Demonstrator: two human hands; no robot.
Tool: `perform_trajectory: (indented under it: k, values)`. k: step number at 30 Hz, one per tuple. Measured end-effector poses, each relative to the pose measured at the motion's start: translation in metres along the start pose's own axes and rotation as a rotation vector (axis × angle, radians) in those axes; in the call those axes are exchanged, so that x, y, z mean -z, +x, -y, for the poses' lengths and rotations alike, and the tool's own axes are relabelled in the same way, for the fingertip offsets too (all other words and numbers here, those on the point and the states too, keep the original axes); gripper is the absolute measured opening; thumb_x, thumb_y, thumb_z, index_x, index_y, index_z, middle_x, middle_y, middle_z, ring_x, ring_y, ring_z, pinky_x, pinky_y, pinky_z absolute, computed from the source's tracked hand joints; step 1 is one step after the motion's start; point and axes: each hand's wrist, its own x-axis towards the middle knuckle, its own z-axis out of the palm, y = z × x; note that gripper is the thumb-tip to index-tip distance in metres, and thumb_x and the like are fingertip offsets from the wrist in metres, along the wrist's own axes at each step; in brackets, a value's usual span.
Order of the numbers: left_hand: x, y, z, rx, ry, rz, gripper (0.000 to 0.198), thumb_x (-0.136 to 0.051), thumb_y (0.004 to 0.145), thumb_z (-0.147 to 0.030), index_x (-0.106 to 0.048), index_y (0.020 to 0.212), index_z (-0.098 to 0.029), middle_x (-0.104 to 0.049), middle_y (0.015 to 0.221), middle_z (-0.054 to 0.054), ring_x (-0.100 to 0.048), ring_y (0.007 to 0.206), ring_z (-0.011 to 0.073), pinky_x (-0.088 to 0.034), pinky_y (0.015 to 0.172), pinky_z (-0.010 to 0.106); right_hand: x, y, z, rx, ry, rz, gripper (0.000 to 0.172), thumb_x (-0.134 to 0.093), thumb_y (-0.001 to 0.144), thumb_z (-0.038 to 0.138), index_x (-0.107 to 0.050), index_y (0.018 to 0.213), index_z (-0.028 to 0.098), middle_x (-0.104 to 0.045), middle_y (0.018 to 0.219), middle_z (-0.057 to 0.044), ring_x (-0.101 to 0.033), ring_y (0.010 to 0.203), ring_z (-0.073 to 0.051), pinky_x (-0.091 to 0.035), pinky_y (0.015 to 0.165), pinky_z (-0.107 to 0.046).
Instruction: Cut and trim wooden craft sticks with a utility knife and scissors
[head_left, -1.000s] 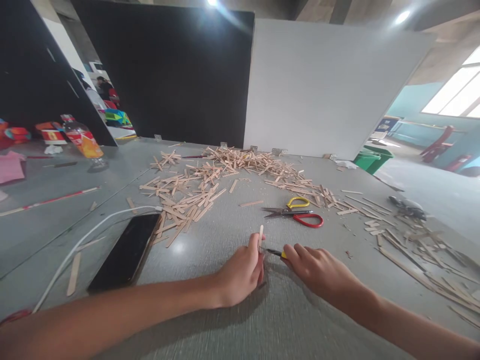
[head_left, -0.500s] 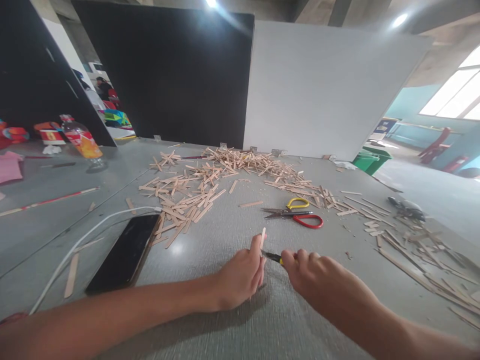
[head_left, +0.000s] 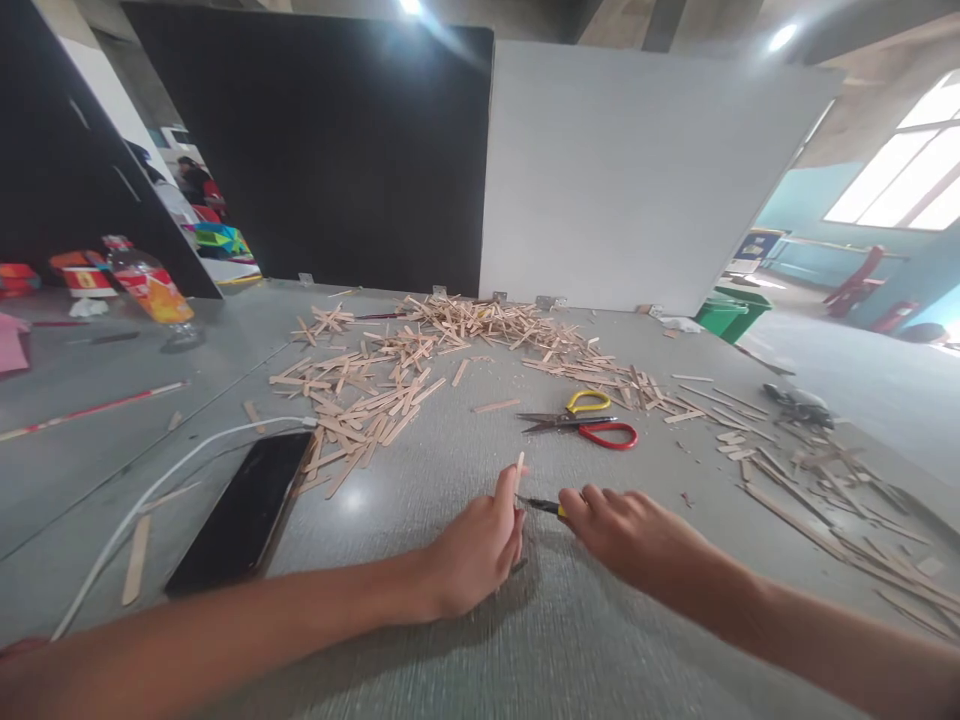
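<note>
My left hand [head_left: 484,545] is closed on a wooden craft stick [head_left: 519,472], which stands nearly upright between the fingers with its rounded tip showing. My right hand [head_left: 619,530] wraps round the yellow handle of a utility knife [head_left: 546,505]. The knife's dark front end points left and reaches the lower part of the stick beside my left fingers; whether it cuts in I cannot tell. Just beyond my hands lie scissors [head_left: 581,418] with one yellow and one red handle, and a thin black pen-like rod across them.
A large pile of craft sticks [head_left: 390,390] spreads across the table's middle and back. A phone [head_left: 244,510] with a white cable [head_left: 161,485] lies at left, a drink bottle [head_left: 154,290] behind it. Split wood strips [head_left: 795,510] litter the right. Black and white panels [head_left: 630,170] stand behind.
The knife has drawn slightly away to the right relative to the stick, its front end showing more. Both hands keep their hold. The whole view has shifted a little.
</note>
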Motion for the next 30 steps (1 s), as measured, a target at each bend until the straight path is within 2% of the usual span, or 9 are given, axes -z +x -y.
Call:
perform_trajectory:
  k: [3,5,8,13,18,19,24,27,30]
  values:
    - [-0.001,0.001,0.003,-0.006,0.004,-0.016,0.054,-0.036,0.111,-0.032,-0.023,0.159,-0.010,-0.057,0.066,-0.005,-0.050,0.049,0.0131,-0.040,0.054,0.025,-0.007,0.003,-0.004,0.031,0.039,-0.010,0.012,-0.055,0.100,0.012,-0.054,0.090,0.019,-0.058,0.064,0.002,-0.055,0.047,-0.015,-0.026,0.046,-0.035]
    - [-0.001,0.001,0.004,0.000,0.004,-0.015,0.053,-0.032,0.112,-0.031,-0.022,0.159,-0.009,-0.057,0.066,-0.005,-0.047,0.045,0.0120,-0.038,0.051,0.024,-0.001,0.005,-0.001,-0.005,0.010,0.001,0.014,-0.054,0.096,0.005,-0.055,0.090,0.018,-0.059,0.064,0.001,-0.055,0.047,-0.016,-0.025,0.046,-0.036]
    - [-0.001,0.002,0.005,-0.007,0.009,-0.001,0.053,-0.030,0.112,-0.031,-0.021,0.159,-0.009,-0.057,0.065,-0.006,-0.046,0.044,0.0115,-0.038,0.050,0.024,0.015,0.007,0.004,-0.100,-0.140,0.107,0.028,-0.052,0.082,-0.009,-0.055,0.085,0.018,-0.057,0.064,0.000,-0.055,0.049,-0.018,-0.025,0.048,-0.036]
    - [0.000,0.003,0.004,-0.033,0.043,-0.023,0.054,-0.037,0.108,-0.024,-0.023,0.158,-0.008,-0.058,0.067,-0.004,-0.053,0.055,0.0152,-0.040,0.057,0.027,0.018,0.007,0.002,0.003,-0.006,0.127,0.013,-0.061,0.094,0.007,-0.057,0.091,0.019,-0.061,0.067,0.002,-0.056,0.050,-0.014,-0.025,0.047,-0.034]
    - [0.002,0.002,0.000,-0.026,0.053,0.006,0.051,-0.033,0.109,-0.025,-0.024,0.157,-0.009,-0.057,0.066,-0.006,-0.048,0.048,0.0127,-0.038,0.052,0.024,0.027,0.008,0.010,-0.092,-0.145,0.198,0.028,-0.053,0.083,-0.009,-0.057,0.087,0.018,-0.057,0.066,-0.001,-0.053,0.050,-0.016,-0.020,0.048,-0.035]
    - [0.002,0.001,-0.001,-0.025,0.055,0.007,0.051,-0.032,0.109,-0.025,-0.024,0.157,-0.009,-0.057,0.066,-0.005,-0.047,0.048,0.0126,-0.037,0.051,0.024,0.025,0.008,0.007,-0.079,-0.120,0.159,0.029,-0.052,0.082,-0.010,-0.056,0.085,0.018,-0.056,0.064,0.000,-0.052,0.049,-0.016,-0.019,0.048,-0.036]
    - [0.001,0.001,-0.001,-0.037,0.082,-0.013,0.054,-0.035,0.109,-0.025,-0.024,0.159,-0.007,-0.056,0.065,-0.005,-0.051,0.052,0.0144,-0.039,0.056,0.026,0.006,0.005,-0.008,0.038,0.009,0.084,0.013,-0.054,0.100,0.008,-0.054,0.092,0.019,-0.058,0.065,0.003,-0.051,0.048,-0.014,-0.023,0.047,-0.034]
    - [0.001,0.001,-0.001,-0.036,0.094,-0.018,0.053,-0.033,0.110,-0.025,-0.023,0.159,-0.008,-0.056,0.065,-0.005,-0.049,0.050,0.0138,-0.038,0.055,0.026,0.017,0.004,0.006,-0.021,-0.055,0.101,0.025,-0.049,0.090,-0.006,-0.057,0.090,0.017,-0.060,0.068,-0.001,-0.054,0.051,-0.017,-0.022,0.048,-0.036]
    - [0.001,0.000,-0.002,-0.041,0.100,-0.002,0.051,-0.033,0.111,-0.027,-0.026,0.158,-0.010,-0.057,0.067,-0.005,-0.049,0.050,0.0132,-0.038,0.055,0.026,0.029,0.006,0.017,-0.083,-0.203,0.225,0.026,-0.049,0.087,-0.008,-0.060,0.088,0.016,-0.059,0.067,-0.004,-0.056,0.051,-0.019,-0.022,0.048,-0.036]
